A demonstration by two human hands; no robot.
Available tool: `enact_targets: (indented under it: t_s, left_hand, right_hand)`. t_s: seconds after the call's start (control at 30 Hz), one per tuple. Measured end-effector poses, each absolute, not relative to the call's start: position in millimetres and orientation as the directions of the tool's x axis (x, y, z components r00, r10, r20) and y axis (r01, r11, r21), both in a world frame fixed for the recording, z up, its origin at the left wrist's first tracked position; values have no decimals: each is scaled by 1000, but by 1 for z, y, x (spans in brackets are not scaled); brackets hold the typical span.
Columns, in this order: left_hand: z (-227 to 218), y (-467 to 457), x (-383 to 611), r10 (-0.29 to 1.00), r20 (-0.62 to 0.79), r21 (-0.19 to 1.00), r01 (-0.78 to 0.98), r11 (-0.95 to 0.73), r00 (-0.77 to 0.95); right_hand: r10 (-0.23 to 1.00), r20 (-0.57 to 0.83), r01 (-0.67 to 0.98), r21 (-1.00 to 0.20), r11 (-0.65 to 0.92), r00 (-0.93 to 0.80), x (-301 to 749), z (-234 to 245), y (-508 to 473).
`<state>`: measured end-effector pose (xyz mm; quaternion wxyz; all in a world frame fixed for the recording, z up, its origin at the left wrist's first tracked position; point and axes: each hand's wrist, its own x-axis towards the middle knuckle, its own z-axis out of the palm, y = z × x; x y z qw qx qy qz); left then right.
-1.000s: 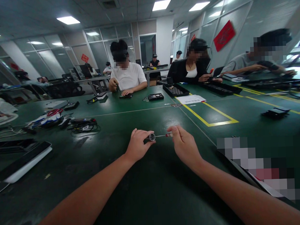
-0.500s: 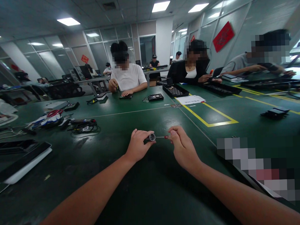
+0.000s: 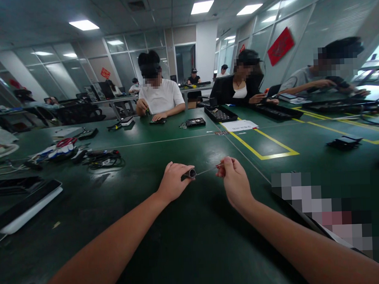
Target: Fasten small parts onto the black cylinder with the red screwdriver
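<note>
Left hand point(image 3: 174, 182) gripped a short dark cylinder point(image 3: 192, 173) over the desk point(image 3: 193, 241), open end facing back, while right hand point(image 3: 236, 179), apart from it, pinched a thin screwdriver point(image 3: 206, 171), shaft running left and slightly down toward the cylinder's right side, tip contact unclear.

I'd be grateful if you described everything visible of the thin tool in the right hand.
The thin tool has a straight, metallic-looking shaft; the rest is mostly hidden in the grip of the right hand. Held above the green table, it slants slightly downward to the left in the picture. The shaft's far end lies at the open end of the cylindrical part in the left hand; whether it touches is too small to tell.
</note>
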<state>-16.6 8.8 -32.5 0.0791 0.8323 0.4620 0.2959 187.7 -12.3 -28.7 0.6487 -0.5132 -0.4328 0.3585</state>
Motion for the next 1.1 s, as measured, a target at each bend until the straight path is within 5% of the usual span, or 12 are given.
enact_targets:
  t_s: [0.27, 0.67, 0.9, 1.1]
  left_hand:
    - [-39, 9, -18, 820, 423, 403, 730, -552, 386]
    - [-19, -2, -19, 841, 361, 559, 628, -541, 403]
    - [6, -14, -13, 843, 125, 577, 653, -491, 523]
    - [12, -25, -4, 632, -229, 487, 649, -584, 740]
  right_hand:
    - [899, 286, 127, -958, 258, 332, 186, -22, -21]
    - [820, 465, 137, -884, 446, 333, 184, -5, -36]
    - [774, 531, 153, -845, 512, 345, 186, -2, -38]
    - [782, 521, 144, -851, 505, 342, 186, -1, -37]
